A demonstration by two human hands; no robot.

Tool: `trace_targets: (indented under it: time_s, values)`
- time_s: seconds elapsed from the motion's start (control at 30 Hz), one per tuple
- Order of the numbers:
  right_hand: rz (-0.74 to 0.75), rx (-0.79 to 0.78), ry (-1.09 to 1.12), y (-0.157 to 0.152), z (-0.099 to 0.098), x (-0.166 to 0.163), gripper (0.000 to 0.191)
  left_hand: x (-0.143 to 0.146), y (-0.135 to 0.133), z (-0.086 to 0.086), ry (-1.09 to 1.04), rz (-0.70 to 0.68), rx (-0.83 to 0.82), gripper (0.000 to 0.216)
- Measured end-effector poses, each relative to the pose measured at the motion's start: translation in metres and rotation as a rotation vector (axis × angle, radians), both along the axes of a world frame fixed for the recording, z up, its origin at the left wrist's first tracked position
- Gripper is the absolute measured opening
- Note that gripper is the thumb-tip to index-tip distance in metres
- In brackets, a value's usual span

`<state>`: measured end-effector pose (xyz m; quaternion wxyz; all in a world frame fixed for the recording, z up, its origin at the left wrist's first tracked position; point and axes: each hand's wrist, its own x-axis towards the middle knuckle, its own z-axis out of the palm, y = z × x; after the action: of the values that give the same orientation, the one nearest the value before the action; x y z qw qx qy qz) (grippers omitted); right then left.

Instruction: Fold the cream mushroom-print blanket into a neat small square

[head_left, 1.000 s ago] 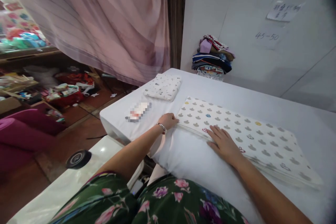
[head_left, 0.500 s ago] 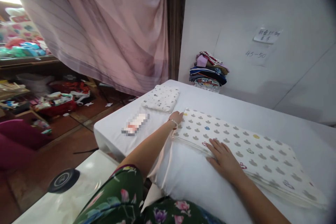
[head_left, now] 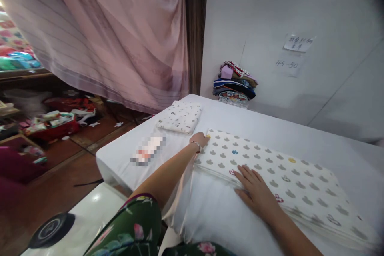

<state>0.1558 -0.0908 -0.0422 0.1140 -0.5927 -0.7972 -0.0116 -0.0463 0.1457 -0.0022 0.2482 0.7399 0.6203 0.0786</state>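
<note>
The right hand (head_left: 255, 190) lies flat, fingers spread, on the near edge of the folded patterned cloth (head_left: 288, 172); the left hand (head_left: 200, 140) sits at its far-left corner, fingers curled, and whether they pinch the fabric cannot be told. The cloth lies across a white pillow (head_left: 210, 208) on the desk (head_left: 264, 128). Risk: uneven pressure on the soft pillow may shift the folded layers out of line.
</note>
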Motion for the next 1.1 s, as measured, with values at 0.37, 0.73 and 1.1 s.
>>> trace_targets:
  time_s: [0.37, 0.73, 1.1]
  values:
    - [-0.017, -0.048, 0.03, 0.002, 0.006, -0.006, 0.051, 0.019, 0.016, -0.003, 0.023, 0.022, 0.064, 0.033]
    - [-0.277, -0.18, 0.281, -0.011, 0.059, 0.037, 0.059, 0.018, 0.009, 0.011, 0.161, -0.145, 0.262, 0.059]
    - [-0.784, -0.247, 0.311, -0.047, 0.03, 0.131, 0.059, 0.01, -0.028, -0.021, 0.319, -0.494, 0.303, 0.066]
